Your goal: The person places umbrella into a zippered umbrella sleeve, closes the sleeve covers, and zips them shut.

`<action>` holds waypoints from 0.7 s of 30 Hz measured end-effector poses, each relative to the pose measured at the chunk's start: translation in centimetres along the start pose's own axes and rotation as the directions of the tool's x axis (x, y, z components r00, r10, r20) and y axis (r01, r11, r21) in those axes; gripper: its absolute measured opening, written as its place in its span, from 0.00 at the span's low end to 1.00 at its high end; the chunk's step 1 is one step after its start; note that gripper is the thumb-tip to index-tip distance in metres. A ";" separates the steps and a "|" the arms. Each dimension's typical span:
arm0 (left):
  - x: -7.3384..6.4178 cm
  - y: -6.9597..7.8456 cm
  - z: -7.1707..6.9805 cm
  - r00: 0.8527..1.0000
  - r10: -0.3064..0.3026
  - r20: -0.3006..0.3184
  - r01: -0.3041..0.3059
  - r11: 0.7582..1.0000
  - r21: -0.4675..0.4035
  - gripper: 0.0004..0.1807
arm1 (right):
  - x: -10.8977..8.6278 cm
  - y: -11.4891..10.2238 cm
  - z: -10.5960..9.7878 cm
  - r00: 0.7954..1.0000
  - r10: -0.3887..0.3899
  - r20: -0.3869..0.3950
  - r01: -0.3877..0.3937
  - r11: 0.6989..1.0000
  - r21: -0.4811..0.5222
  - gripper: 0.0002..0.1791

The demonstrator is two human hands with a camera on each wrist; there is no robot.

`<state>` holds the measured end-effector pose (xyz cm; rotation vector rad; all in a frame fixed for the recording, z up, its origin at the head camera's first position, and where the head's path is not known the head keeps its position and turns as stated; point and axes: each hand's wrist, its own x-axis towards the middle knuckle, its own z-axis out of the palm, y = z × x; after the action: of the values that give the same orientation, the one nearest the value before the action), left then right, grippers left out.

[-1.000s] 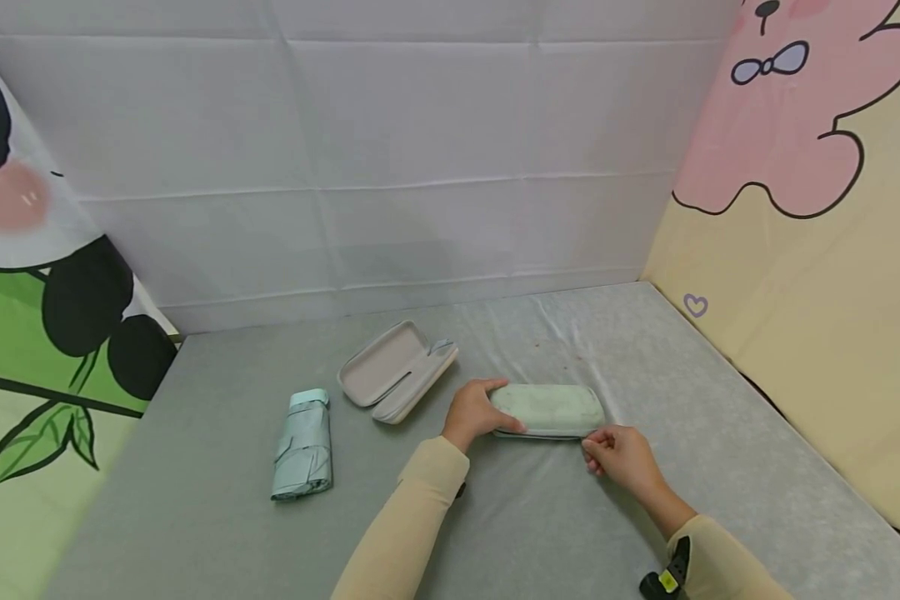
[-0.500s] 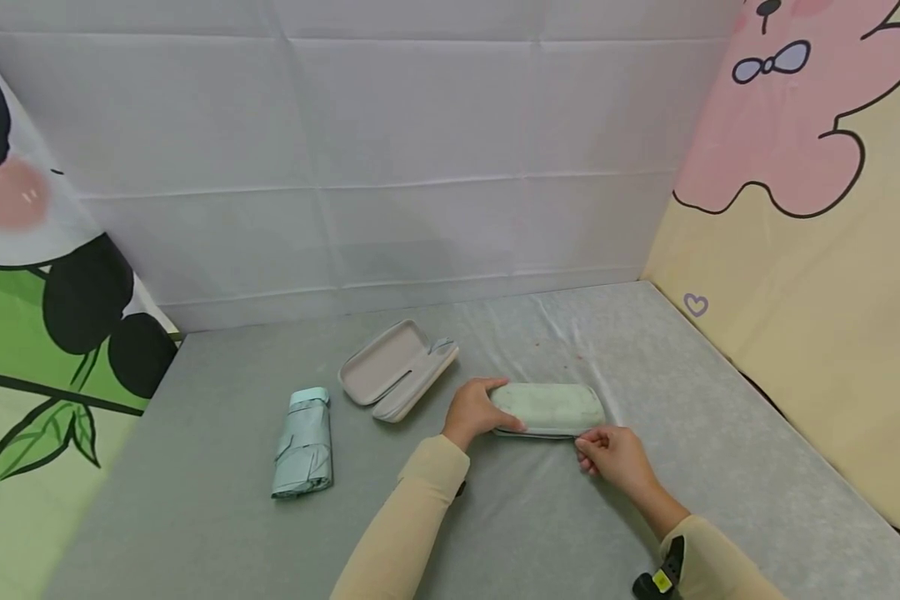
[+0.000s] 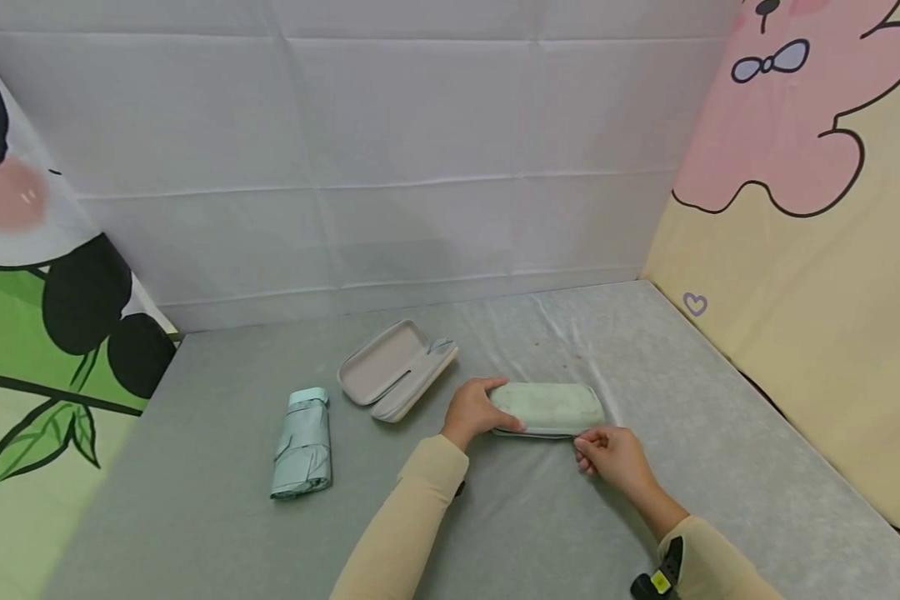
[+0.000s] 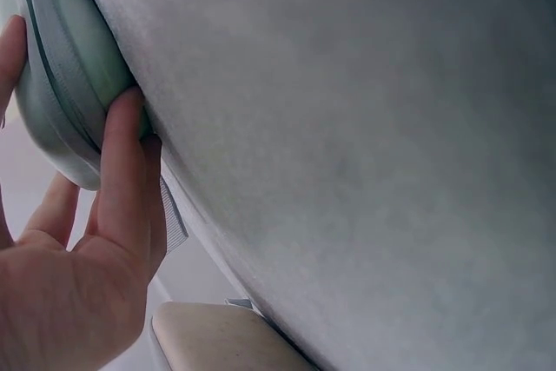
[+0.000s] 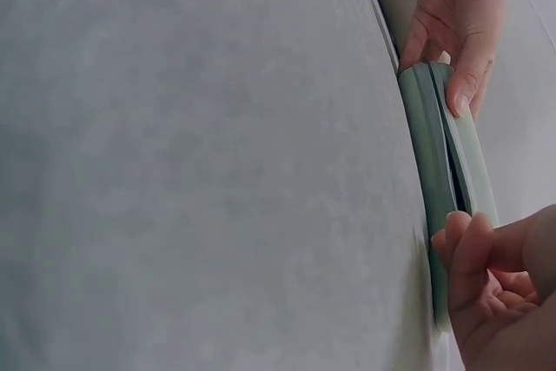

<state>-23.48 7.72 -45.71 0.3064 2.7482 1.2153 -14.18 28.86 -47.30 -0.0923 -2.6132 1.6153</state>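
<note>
A pale green zippered case (image 3: 549, 407) lies lengthwise on the grey cloth in the head view. My left hand (image 3: 476, 414) grips its left end, thumb on the near side and fingers round the far side. At the front seam, toward the right end, my right hand (image 3: 613, 455) pinches at the zipper with curled fingers; the fingertips hide the pull. In the right wrist view a dark gap (image 5: 453, 167) runs along the seam between the two hands. The left wrist view shows the zipper tape (image 4: 61, 67) along the case's side.
A beige case (image 3: 397, 371) lies unfolded behind and left of the green one, its pale lining showing. Farther left is a folded blue-green bundle (image 3: 302, 446). Behind the grey-covered table (image 3: 195, 517) hangs a white cloth (image 3: 420, 150), with a yellow printed panel (image 3: 810, 333) at right.
My right hand has slid a little to the left along the case's front seam, mostly in the first half second. The left hand and the case have stayed put.
</note>
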 end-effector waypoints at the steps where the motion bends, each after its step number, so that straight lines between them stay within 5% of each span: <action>1: 0.0 0.0 0.0 1.000 0.000 0.001 0.000 1.000 0.000 0.44 | 0.0 0.0 0.0 1.000 -0.003 0.001 0.003 1.000 -0.004 0.06; 8: 0.0 0.1 0.1 1.000 0.001 -0.001 -0.001 1.000 0.009 0.44 | 0.0 -0.7 0.8 0.999 0.001 0.037 0.001 0.999 -0.040 0.06; 21: 0.0 0.0 0.1 1.000 0.000 -0.010 0.000 1.000 0.012 0.43 | 0.1 -1.3 2.2 0.998 -0.005 0.059 0.002 0.999 0.050 0.06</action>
<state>-23.43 7.77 -45.83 0.3025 2.7645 1.2039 -14.52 26.29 -47.11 -0.0374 -2.6118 1.7067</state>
